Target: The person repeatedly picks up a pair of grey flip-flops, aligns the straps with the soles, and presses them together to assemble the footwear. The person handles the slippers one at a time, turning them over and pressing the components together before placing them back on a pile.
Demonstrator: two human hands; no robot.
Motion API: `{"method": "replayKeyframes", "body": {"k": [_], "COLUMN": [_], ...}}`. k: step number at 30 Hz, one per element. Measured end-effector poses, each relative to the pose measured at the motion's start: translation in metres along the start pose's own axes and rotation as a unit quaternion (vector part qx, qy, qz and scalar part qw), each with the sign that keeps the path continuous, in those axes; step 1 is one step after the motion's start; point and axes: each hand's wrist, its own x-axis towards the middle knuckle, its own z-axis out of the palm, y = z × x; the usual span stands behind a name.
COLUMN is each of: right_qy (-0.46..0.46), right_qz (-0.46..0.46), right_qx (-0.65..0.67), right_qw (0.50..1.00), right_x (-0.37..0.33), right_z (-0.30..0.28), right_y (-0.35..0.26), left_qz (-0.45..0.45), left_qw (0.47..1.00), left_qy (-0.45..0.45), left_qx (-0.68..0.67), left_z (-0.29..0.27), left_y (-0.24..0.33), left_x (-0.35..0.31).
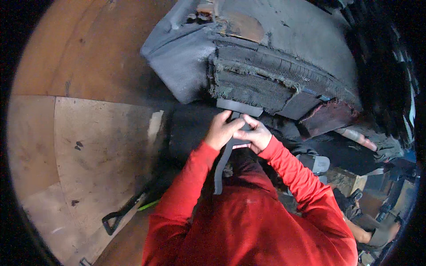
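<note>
My left hand and my right hand meet in front of me, fingers closed around a narrow grey strip. Its free end hangs down in front of my red top. Just beyond my fingertips lies a wider, flat grey band, below the frayed edge of a worn dark fabric-covered block. A thin pinkish edge shows under my right hand. My fingers partly hide the strip, so how it meets the band cannot be made out.
Wooden panels line the left side. A black D-shaped handle sits at lower left. Grey cloth drapes off the block's left end. At right are another person's hand, a sandal and wooden pieces.
</note>
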Motion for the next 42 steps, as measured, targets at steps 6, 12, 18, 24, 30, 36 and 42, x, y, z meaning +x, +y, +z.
{"method": "replayKeyframes", "body": {"k": [6,12,18,24,30,36,42], "right_qy": [0.087,0.132,0.043,-0.076,-0.059,0.046,0.159], "right_qz": [-0.319,-0.442,-0.368,-0.221,0.0,-0.052,-0.243], "right_qx": [-0.494,-0.622,-0.432,-0.191,0.079,-0.326,-0.714], "right_qw": [0.804,0.633,0.822,0.953,0.995,0.943,0.637], "right_x": [-0.024,-0.019,-0.011,-0.014,0.0,-0.003,-0.029], "right_z": [0.005,0.013,0.027,0.044,0.029,0.009,0.023], "right_y": [0.033,0.045,0.038,0.024,0.023,0.005,0.024], "left_qz": [0.056,0.114,0.118,0.073,-0.056,0.072,0.054], "left_qw": [0.978,0.976,0.97,0.96,0.961,0.983,0.944], "left_qy": [0.07,0.103,0.139,0.13,0.132,0.141,0.084], "left_qx": [-0.188,-0.152,0.16,0.239,0.235,-0.09,-0.314], "left_z": [0.023,0.025,0.008,-0.002,-0.004,0.013,0.027], "left_y": [-0.023,-0.015,0.022,0.059,0.036,-0.027,-0.045], "left_x": [-0.051,-0.064,-0.069,-0.066,-0.032,-0.015,-0.041]}}
